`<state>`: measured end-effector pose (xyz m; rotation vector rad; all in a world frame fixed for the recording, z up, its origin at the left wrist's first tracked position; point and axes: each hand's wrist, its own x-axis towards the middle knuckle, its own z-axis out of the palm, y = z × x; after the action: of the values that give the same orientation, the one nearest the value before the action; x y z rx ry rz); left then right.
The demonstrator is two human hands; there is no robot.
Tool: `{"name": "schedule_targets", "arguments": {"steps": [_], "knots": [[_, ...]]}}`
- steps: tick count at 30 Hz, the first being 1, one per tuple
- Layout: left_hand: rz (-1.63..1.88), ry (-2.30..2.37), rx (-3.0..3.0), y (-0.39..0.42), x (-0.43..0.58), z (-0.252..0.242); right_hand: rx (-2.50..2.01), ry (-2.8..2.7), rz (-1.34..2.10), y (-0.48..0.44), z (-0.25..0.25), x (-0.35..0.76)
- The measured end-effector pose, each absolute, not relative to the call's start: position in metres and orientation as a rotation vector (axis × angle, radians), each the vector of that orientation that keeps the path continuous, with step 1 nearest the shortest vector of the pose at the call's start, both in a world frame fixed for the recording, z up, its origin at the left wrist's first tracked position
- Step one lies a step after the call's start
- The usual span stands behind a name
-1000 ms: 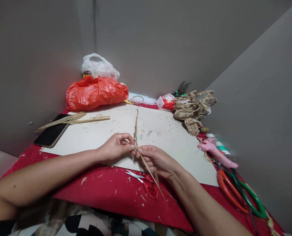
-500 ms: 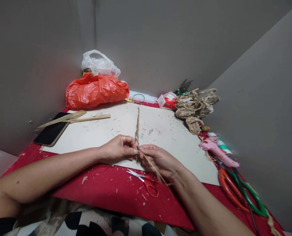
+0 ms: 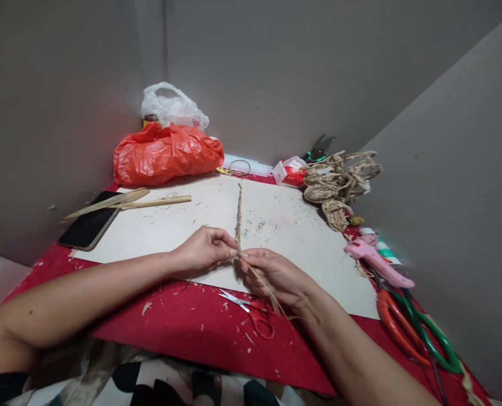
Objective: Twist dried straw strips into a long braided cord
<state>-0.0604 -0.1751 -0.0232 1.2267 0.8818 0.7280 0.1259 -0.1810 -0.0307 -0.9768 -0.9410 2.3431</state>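
Note:
A thin braided straw cord (image 3: pixel 239 211) stretches away from me over the white board (image 3: pixel 183 225). At its near end, my left hand (image 3: pixel 206 248) pinches it between thumb and fingers. My right hand (image 3: pixel 274 273) meets the left there, its thumb and fingertips closed on the loose straw strands (image 3: pixel 267 288) that trail toward my right wrist. The exact crossing of the strands is hidden by my fingertips. Below the hands, small red-handled scissors (image 3: pixel 251 313) lie with their blades apart on the red cloth (image 3: pixel 183 321).
On the left are a phone (image 3: pixel 88 225) with dry straw pieces (image 3: pixel 149 202) across it, and an orange plastic bag (image 3: pixel 168 155). Bundled braided cord (image 3: pixel 339 183), a tissue pack (image 3: pixel 291 172), a pink glue gun (image 3: pixel 377 262) and large-handled shears (image 3: pixel 403 332) line the right. Grey walls enclose the table.
Both hands stay together at the cord's near end, with only slight finger movement. The loose strands by my right wrist now lie a little differently, one end bent outward.

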Motion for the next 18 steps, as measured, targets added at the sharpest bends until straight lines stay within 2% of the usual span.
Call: {"name": "schedule_targets", "arguments": {"steps": [9,18], "knots": [[0.635,0.849,1.263,-0.1748,-0.0606,-0.0275,-0.983,-0.934,2.358,-0.1792,-0.0324,0.1283],[0.682,0.835,1.012,-0.1755,-0.0575,-0.0273,-1.01,-0.96,2.342,-0.1795,-0.03,0.1276]]}}
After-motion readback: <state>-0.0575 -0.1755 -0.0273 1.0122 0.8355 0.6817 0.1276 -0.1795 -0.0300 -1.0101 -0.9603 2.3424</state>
